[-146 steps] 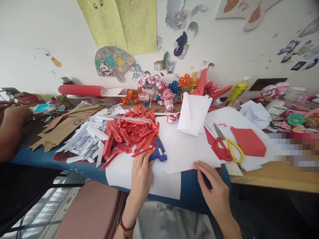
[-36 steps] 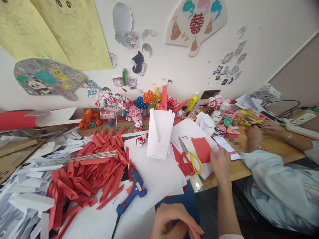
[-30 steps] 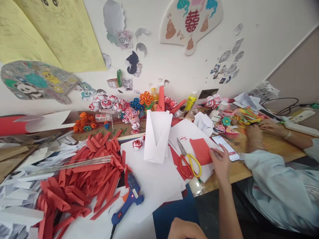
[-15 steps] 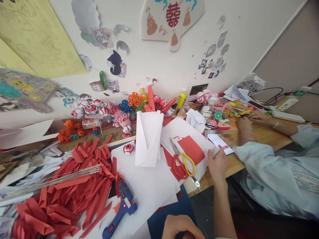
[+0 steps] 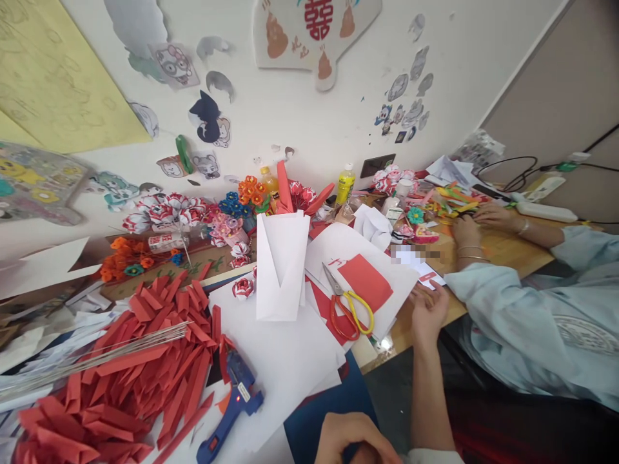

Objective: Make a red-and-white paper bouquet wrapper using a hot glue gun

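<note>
My right hand lies on the wooden table edge, fingers spread, touching the corner of the white sheets and holding nothing. Just left of it are the scissors with red and yellow handles and a red paper square. A phone lies just beyond its fingertips. My left hand is at the bottom edge over the blue cloth, fingers curled inward; what they hold, if anything, is hidden. A blue glue gun lies left of it.
A pile of folded red paper strips with thin wires across it fills the left. A folded white paper stands mid-table before paper flowers and a yellow bottle. A co-worker's light-blue sleeve and hands occupy the right.
The view has swung right. My right hand slid back from the red paper square to the table edge by the phone. My left hand left the glue gun and curled at the bottom.
</note>
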Tool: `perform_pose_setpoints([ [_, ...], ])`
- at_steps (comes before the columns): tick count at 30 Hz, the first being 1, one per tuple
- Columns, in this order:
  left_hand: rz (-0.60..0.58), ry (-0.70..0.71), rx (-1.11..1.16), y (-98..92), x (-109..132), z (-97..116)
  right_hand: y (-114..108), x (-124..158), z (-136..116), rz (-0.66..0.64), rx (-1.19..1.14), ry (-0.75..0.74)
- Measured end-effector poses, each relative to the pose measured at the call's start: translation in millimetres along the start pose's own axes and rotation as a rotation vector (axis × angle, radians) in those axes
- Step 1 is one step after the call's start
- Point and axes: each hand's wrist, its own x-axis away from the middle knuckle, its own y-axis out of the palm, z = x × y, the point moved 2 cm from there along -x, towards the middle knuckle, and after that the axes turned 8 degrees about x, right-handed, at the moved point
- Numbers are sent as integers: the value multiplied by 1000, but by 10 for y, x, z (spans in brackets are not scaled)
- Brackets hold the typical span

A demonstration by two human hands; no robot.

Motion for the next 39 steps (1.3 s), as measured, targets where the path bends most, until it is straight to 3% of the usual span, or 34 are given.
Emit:
perform_pose_setpoints([
  [3, -88, -22, -29, -21, -35, 75, -16, -79, 113, -72, 51, -1],
  [7, -121, -77, -50, -32, -44, 122, 12, -205, 20, -239, 179, -113],
  [12, -82, -115, -47, 2, -5, 103, 104, -389, -77, -700, 392, -432],
  [14, -59, -142, -62, 7, 7, 100, 129, -469, -1, -790, 481, -495],
  [19, -26, -168, -73, -7, 20, 97, 156, -677, 171, -789, 535, -503],
  [25, 24, -211, -14, -19, 15, 85, 177, -841, 138, -880, 599, -531],
  [34, 28, -212, -23, -24, -8, 106, 168, -977, 150, -885, 658, -536],
  [37, 3, -191, -42, -42, -1, 79, 202, -1040, 129, -809, 638, -525],
  [39, -11, -178, -63, -54, 5, 70, 215, -1098, 101, -647, 625, -491],
])
